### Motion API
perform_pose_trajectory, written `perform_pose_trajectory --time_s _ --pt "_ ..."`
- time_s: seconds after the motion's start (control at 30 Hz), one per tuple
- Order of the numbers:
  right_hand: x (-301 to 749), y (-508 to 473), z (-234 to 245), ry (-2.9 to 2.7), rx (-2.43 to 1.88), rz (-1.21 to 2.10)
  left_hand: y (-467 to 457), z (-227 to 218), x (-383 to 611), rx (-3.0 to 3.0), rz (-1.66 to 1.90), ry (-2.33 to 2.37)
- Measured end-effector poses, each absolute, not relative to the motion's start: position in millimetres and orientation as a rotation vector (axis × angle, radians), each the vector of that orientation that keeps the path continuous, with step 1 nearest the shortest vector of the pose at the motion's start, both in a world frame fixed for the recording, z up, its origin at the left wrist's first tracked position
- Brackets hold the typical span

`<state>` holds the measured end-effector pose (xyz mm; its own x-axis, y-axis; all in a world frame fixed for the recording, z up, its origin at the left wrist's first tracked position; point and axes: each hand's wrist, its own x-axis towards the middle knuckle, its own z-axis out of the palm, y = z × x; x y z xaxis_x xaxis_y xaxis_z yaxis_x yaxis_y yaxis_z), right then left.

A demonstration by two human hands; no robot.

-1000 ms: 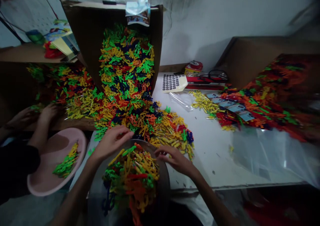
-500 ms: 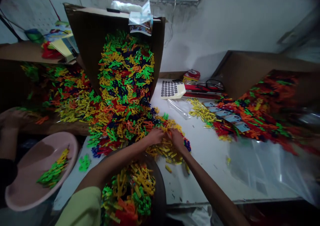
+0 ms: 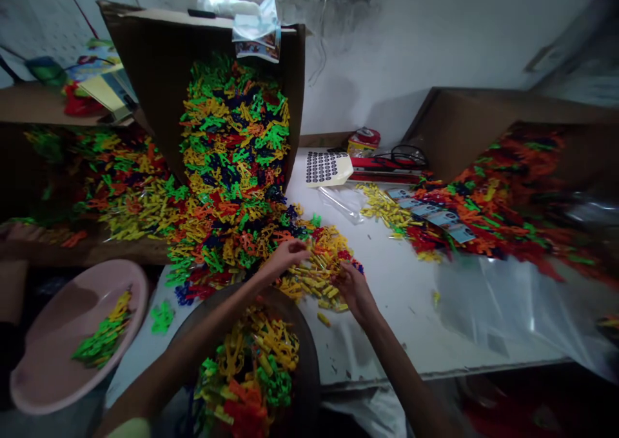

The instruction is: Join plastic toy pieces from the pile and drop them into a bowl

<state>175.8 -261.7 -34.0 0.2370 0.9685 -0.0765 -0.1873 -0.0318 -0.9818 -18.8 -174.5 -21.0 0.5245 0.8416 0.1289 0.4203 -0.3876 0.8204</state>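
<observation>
My left hand (image 3: 289, 255) is held over the near end of a heap of small plastic pieces, its fingers curled to a pinch. What it holds, if anything, is too small to make out. To the right, my right hand (image 3: 353, 288) has its fingers bent together at the edge of the same heap, and their contents cannot be told either. Between the hands lie yellow pieces (image 3: 316, 277), some in clear wrapping. Below my left forearm stands a dark round tub (image 3: 309, 354) with yellow, green and orange plastic figures (image 3: 265, 360).
Behind, a tipped carton (image 3: 155, 96) spills multicoloured pieces (image 3: 236, 141). A pink basin (image 3: 29, 373) with green and yellow pieces stands left. A sticker sheet (image 3: 329, 168), printed cards (image 3: 435, 215), another carton (image 3: 435, 122) and clear plastic bags (image 3: 493, 302) lie right. Another person's hand (image 3: 22, 231) is far left.
My hands, close together before, have come apart; the right one is lower and slightly to the right, the left one slightly left. The camera view has shifted a little.
</observation>
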Motion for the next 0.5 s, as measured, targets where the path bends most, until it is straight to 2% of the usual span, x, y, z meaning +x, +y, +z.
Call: perform_pose_trajectory --time_s 0.2,0.5 --pt "141 -286 -1 -0.917 -1.256 1.223 -245 31 -54 1.232 0.88 0.916" --pt "116 -315 31 -1.15 -1.312 0.97 -280 59 -68 1.361 1.055 1.078"
